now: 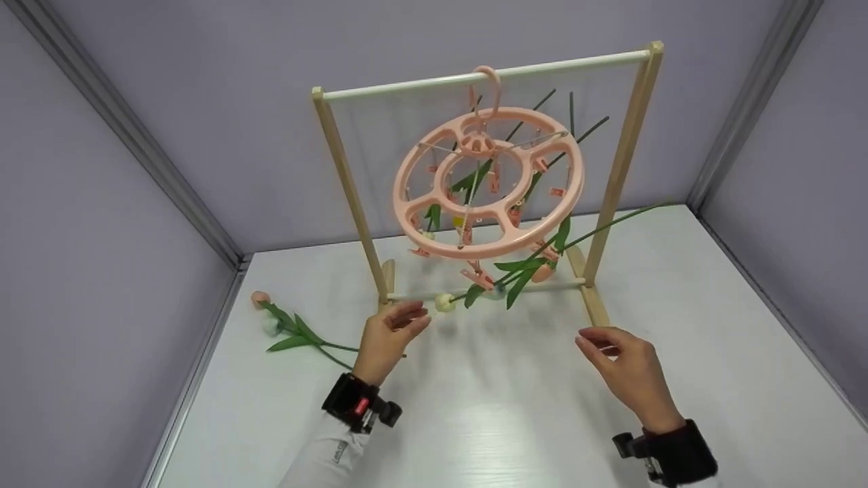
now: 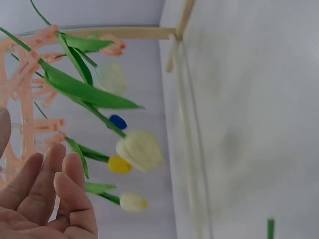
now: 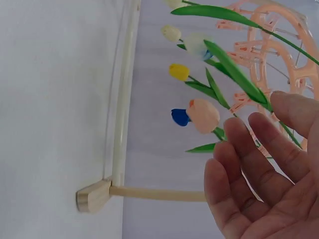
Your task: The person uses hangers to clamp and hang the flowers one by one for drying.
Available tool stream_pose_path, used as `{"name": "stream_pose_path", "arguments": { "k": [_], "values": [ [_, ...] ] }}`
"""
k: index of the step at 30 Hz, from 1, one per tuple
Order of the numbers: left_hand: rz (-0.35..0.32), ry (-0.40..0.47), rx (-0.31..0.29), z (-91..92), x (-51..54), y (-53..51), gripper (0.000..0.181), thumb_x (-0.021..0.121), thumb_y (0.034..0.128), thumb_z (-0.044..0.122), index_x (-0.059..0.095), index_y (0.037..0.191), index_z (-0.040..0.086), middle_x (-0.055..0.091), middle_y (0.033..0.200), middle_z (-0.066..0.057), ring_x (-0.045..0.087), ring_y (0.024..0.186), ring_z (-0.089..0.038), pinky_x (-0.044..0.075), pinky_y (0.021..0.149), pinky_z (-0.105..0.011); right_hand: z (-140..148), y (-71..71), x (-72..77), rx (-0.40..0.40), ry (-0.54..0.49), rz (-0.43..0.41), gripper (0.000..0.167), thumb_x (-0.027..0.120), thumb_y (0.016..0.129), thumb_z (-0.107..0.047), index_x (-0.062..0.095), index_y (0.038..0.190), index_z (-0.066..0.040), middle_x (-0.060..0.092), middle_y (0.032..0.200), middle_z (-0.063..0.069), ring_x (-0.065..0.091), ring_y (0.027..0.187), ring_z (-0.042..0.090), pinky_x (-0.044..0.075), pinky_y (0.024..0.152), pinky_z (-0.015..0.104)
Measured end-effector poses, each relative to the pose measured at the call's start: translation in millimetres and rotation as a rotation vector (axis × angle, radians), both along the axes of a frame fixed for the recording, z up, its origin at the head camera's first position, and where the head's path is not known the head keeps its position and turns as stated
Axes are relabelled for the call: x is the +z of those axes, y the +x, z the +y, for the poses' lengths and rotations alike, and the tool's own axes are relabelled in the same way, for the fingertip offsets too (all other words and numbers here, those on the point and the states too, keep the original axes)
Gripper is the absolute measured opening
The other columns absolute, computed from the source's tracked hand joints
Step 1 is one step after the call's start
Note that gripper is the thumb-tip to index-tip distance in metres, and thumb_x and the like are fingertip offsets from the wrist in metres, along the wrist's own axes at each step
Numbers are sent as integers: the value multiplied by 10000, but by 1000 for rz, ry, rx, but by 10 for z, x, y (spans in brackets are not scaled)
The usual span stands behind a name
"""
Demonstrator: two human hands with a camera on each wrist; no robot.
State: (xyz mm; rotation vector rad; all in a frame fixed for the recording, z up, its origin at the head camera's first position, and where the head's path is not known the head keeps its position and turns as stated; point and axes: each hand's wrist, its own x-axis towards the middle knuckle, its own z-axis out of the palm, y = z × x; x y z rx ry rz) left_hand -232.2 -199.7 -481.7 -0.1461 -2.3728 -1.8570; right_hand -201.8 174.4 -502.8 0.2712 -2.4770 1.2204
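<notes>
A round pink clip hanger hangs by its hook from a wooden rack's white bar. Artificial tulips are clipped to it heads down, among them a cream tulip, a yellow tulip and a peach tulip. My left hand, fingers loosely bent, is just left of the cream tulip in the head view and holds nothing. To the right, my right hand hovers in front of the rack's right foot with relaxed fingers, also holding nothing.
Two more tulips, one peach and one pale, lie on the white table at the left, their stems running behind my left wrist. The rack's wooden posts stand either side of the hanger. Grey walls enclose the table.
</notes>
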Motion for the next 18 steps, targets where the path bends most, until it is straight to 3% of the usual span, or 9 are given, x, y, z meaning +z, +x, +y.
{"name": "stream_pose_path", "arguments": {
  "k": [5,10,14,18],
  "values": [
    [7,-192,57,-553,-269,162,278,718,933,291,727,1128,94,719,1053,-37,647,992,-192,525,859,-372,216,28,-129,-42,70,-28,211,716,939,-250,755,1057,-79,726,948,4,671,853,171,556,738,325],
    [-27,-366,172,-1040,-466,242,255,685,959,291,738,1097,83,720,1025,-30,639,968,-206,504,851,-401,388,64,-231,-79,107,-60,231,703,948,-272,753,1053,-73,725,955,33,669,838,206,525,706,233],
    [-45,-476,217,-1290,-572,268,232,702,950,222,732,1099,47,714,1016,-57,634,945,-230,490,834,-406,537,76,-312,-94,136,-87,236,702,949,-255,744,1061,-52,719,980,67,671,839,230,511,694,195],
    [-44,-551,209,-1412,-659,249,221,723,923,135,724,1111,20,708,1018,-89,633,962,-280,498,827,-434,697,62,-372,-109,154,-106,252,696,952,-253,737,1074,-36,713,988,98,666,842,239,494,677,166]
  ]
}}
